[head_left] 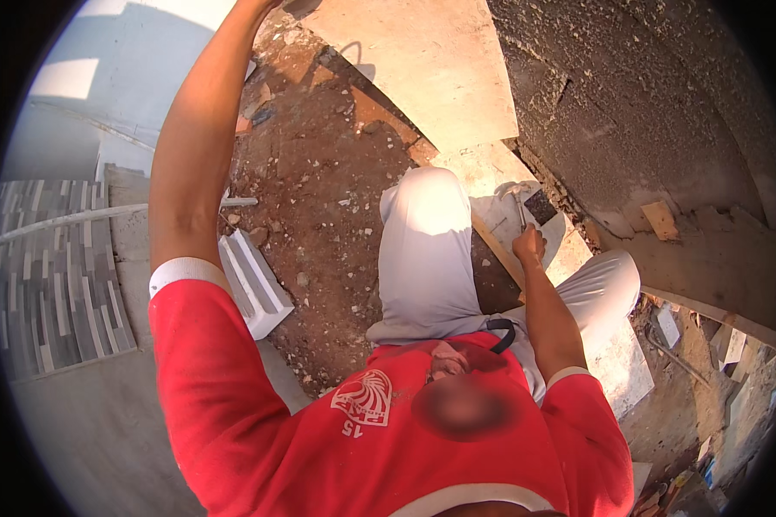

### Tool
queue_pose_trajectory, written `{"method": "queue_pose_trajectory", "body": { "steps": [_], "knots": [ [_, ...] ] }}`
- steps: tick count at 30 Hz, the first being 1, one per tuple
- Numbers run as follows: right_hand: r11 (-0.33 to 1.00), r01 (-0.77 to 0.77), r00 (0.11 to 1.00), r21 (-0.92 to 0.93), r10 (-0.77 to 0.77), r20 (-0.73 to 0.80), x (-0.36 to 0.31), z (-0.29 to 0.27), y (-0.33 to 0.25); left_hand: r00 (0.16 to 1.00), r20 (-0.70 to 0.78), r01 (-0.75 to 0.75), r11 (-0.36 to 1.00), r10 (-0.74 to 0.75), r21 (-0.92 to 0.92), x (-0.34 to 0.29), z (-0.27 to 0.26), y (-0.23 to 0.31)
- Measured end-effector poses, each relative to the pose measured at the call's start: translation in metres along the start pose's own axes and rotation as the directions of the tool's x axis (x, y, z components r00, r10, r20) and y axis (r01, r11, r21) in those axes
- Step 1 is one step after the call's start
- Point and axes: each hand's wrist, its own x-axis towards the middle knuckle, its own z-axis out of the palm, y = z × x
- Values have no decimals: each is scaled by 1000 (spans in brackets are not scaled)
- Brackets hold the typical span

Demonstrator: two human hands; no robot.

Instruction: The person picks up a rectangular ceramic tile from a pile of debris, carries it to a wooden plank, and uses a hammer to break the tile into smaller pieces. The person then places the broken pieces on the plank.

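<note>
Hammer is standing out near the middle right of my view, its metal head [516,189] pointing away from the wearer and lying over pale slabs [497,212] beside the bent legs. I am seeing the right hand [530,245] curling its fingers round the handle, gripping it well below the head. The right forearm [553,306] is reaching forward between the two knees of the light grey trousers [427,250]. The left arm [197,155] is stretching up and out past the top edge, so I am not seeing the left hand and cannot tell whether it is spread or grasping.

Ahead, a large pale board [431,73] is catching the sun, its near end coming close to the slabs. A wooden strip [497,250] is running beside the raised knee. Rough dark plaster [629,112] is filling the upper right. Brown soil [319,215], scattered with white chips, is covering the ground between the left arm and the legs. A white ridged piece [254,289] is lying just beside the red sleeve [211,362], and a grey striped panel [65,284] is resting farther left, under a thin pale strip [78,221].
</note>
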Motion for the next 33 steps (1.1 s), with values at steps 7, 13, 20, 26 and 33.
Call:
{"method": "queue_pose_trajectory", "body": {
  "steps": [7,13,20,26,33],
  "knots": [
    [932,329,919,155,-278,-280,-1,-62,-39,990,-70,-126,992,124,-26,-9,-4,38],
    [586,718,657,374,-395,-642,-16,-185,-113,928,7,-372,927,373,-43,-5,-36,119],
    [361,502,861,786,-299,-412,-26,-215,-151,895,106,-366,849,433,-382,17,-42,142],
    [191,539,838,820,-214,-502,-27,-234,-135,988,-119,-156,737,102,-657,-5,-15,65],
    [189,730,684,657,-214,-698,-62,-307,-146,885,179,272,163,-430,-948,-80,107,47]
  ]
}}
